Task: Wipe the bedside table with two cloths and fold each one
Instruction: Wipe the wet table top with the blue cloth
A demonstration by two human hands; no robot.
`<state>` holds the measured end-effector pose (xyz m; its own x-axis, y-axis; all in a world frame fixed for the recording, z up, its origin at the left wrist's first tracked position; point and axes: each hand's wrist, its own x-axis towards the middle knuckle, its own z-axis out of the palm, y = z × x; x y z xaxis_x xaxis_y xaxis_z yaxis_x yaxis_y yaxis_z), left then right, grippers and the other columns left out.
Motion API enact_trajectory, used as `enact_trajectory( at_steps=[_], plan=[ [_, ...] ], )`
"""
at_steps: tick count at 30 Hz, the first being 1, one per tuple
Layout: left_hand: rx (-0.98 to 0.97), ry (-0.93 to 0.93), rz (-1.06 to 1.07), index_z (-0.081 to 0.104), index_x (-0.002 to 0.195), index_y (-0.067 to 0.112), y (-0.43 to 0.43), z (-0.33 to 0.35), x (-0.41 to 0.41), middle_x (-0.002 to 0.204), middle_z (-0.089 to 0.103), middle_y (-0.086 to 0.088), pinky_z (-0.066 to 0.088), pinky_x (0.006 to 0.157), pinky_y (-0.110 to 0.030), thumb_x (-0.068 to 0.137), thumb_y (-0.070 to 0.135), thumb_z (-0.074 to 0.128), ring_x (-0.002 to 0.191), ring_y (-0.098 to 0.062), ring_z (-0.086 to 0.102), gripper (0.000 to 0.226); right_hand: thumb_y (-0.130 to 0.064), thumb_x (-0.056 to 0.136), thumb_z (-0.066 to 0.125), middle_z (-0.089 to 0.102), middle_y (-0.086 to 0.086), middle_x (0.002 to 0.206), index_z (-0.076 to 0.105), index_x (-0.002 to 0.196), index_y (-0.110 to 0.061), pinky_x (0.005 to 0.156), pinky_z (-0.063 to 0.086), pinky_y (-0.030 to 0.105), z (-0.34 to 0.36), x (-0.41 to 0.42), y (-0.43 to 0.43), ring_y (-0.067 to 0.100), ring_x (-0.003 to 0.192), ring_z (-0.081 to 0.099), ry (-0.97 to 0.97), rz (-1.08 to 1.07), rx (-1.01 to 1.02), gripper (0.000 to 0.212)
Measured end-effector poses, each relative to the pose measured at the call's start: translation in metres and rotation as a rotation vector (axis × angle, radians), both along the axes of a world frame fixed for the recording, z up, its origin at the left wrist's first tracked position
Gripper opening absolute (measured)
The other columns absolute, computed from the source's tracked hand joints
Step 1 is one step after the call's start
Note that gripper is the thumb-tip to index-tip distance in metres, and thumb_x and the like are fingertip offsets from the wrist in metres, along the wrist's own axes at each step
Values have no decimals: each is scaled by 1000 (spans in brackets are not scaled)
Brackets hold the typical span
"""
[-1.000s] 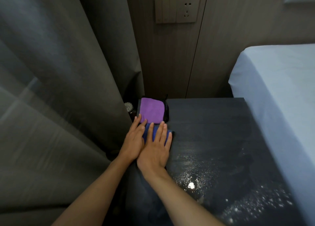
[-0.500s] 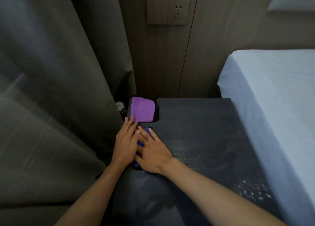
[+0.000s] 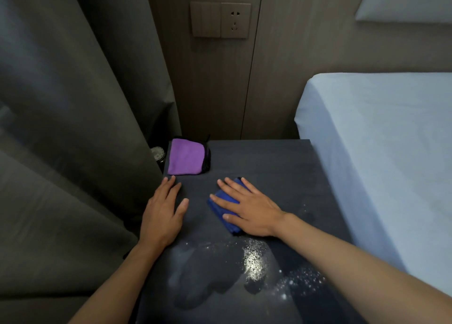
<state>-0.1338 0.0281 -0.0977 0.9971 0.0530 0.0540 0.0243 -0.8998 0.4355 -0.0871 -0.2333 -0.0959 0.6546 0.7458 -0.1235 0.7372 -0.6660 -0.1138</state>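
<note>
A folded purple cloth (image 3: 186,160) with a dark edge lies at the far left corner of the dark bedside table (image 3: 269,162). A folded blue cloth (image 3: 221,208) lies near the table's middle, and my right hand (image 3: 247,207) presses flat on top of it with fingers spread, covering most of it. Flat on the bare tabletop near the left edge rests my left hand (image 3: 165,208), just in front of the purple cloth, holding nothing. Wet droplets (image 3: 254,262) glisten on the table's near part.
A grey curtain (image 3: 61,128) hangs close along the table's left side. A bed with a pale blue sheet (image 3: 379,152) borders the right side. A wall socket and switch plate (image 3: 220,19) sit on the wooden wall behind. A small round item (image 3: 157,153) shows between curtain and table.
My right hand has slid the blue cloth to the right, away from the left edge toward the table's middle. My left hand has come off the cloth and lies on the bare table.
</note>
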Motion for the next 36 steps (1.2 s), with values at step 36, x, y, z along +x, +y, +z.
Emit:
enact_trajectory(
  at_steps=[36],
  plan=[
    [-127, -55, 22, 45, 145, 7, 5, -6, 2, 160, 31, -6, 14, 116, -30, 99, 41, 25, 149, -17, 18, 61, -51, 103, 11, -10, 14, 166, -5, 159, -22, 122, -10, 48, -11, -39, -74, 26, 152, -15, -3, -1339, 20, 66]
  ],
)
